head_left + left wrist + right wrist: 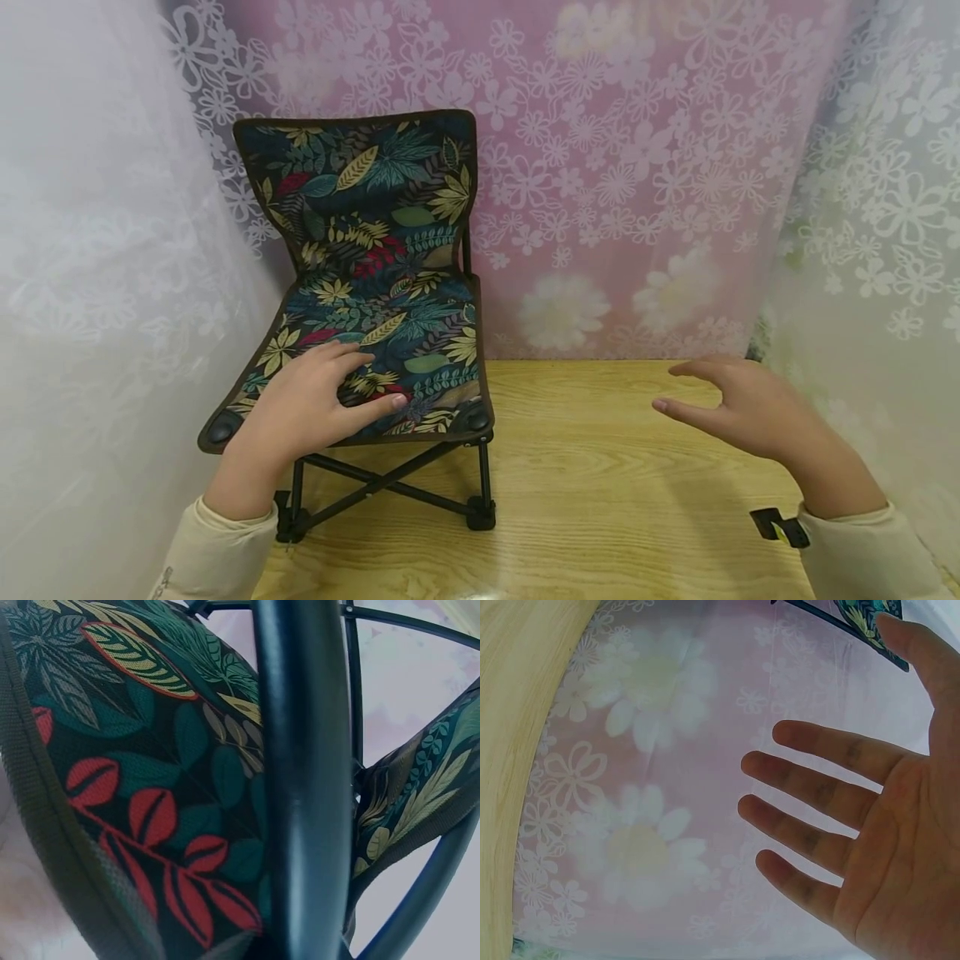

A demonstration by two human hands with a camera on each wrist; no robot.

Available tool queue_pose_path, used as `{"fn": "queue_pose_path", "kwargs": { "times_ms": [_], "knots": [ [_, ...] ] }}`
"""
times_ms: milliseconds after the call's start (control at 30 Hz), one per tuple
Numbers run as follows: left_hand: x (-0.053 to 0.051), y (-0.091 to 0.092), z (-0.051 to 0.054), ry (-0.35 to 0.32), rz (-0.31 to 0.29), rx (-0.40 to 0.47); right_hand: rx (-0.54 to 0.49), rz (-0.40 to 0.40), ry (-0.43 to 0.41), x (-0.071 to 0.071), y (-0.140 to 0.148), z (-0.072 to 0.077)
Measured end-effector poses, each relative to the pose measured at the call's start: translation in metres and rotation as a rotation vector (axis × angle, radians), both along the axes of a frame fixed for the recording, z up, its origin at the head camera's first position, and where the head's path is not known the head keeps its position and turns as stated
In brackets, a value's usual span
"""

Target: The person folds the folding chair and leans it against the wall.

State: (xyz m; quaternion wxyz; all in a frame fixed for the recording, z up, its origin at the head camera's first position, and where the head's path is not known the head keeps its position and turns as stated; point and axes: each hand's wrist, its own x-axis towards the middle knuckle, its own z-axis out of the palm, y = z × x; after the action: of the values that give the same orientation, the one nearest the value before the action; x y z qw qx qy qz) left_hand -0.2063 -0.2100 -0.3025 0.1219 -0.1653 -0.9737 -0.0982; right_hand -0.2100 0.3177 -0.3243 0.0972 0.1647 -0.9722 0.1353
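A small folding chair [360, 208] with dark leaf-patterned fabric stands unfolded on the left, its crossed black tube legs [367, 492] below the seat. My left hand [311, 408] is over the front of the seat, fingers loosely bent and thumb pointing right; whether it touches the fabric I cannot tell. In the left wrist view, a thick black tube [304, 780] crosses in front of the printed fabric [150, 765], and no hand shows there. Away to the right, my right hand [750, 408] hangs in the air holding nothing. Its spread fingers [810, 780] show plainly in the right wrist view.
Under the chair lies a wood-grain surface [600, 467]. Behind it hangs a pink curtain [600, 208] with white flowers. Whitish sheer curtains close in the left side [97, 250] and the right side [885, 250]. A black strap piece [780, 527] sits by the right cuff.
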Motion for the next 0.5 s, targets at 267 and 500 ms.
{"fn": "queue_pose_path", "kwargs": {
  "times_ms": [267,500],
  "knots": [
    [0.0010,-0.0041,-0.0015,0.001,0.011,0.021,-0.009,0.028,0.061,-0.0016,-0.0002,-0.0045],
    [0.0021,-0.0063,-0.0026,-0.004,0.025,0.029,-0.014,0.047,0.072,-0.0036,-0.0007,-0.0069]
  ]
}}
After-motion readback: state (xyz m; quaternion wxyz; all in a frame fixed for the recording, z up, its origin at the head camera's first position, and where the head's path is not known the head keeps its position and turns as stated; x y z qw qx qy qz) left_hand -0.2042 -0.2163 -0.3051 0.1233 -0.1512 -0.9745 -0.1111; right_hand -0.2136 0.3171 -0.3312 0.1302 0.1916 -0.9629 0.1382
